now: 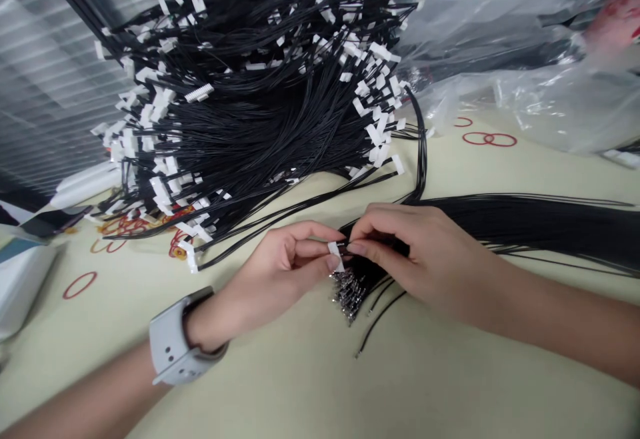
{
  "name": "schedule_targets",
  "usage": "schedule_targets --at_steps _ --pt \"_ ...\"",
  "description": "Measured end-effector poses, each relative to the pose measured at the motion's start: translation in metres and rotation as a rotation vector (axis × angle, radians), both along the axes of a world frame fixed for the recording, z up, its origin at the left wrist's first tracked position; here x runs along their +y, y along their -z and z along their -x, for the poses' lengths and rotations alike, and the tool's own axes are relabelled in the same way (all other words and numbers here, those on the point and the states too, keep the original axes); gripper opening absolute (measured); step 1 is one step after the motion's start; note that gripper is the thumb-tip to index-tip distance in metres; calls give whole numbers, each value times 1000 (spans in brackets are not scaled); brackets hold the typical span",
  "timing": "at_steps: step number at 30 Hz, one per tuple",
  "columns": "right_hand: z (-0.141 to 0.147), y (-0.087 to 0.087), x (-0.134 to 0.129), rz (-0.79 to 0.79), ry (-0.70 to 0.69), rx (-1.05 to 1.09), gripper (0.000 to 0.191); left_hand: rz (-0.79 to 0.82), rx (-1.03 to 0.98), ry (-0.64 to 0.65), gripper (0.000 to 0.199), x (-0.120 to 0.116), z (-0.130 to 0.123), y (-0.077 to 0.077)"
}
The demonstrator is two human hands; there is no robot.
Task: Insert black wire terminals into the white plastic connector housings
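Note:
A small white connector [336,256] is pinched between the thumb and fingers of my left hand [285,262]. Just right of it, my right hand [415,246] is closed, thumb against forefinger, on a black wire near the connector. Beneath both hands lies the end of a bundle of black wires [540,226], with shiny metal terminals [349,296] fanned out below the connector. One loose wire [373,326] curves down from the bundle. My right palm covers part of the bundle.
A large pile of black cables [270,119] with white connectors fills the back. Clear plastic bags [540,99] lie at the back right. Red rubber bands [80,285] are on the pale table [450,386]. A white box [25,286] stands at the left edge.

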State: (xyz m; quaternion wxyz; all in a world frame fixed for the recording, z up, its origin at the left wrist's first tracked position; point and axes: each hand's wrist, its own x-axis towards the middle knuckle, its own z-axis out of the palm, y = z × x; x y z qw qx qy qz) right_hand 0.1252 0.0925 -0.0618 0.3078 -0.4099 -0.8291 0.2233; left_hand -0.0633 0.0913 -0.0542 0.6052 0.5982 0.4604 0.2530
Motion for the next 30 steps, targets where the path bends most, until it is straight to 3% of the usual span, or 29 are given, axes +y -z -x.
schedule_targets --at_steps 10,14,30 --pt "-13 -14 6 284 -77 -15 13 -45 13 10 12 -2 -4 0" --pt "-19 -12 10 251 -101 20 16 0 -43 -13 14 -1 -2 2" --pt "-10 -1 2 230 54 139 33 108 -192 -58 17 1 2 -2"
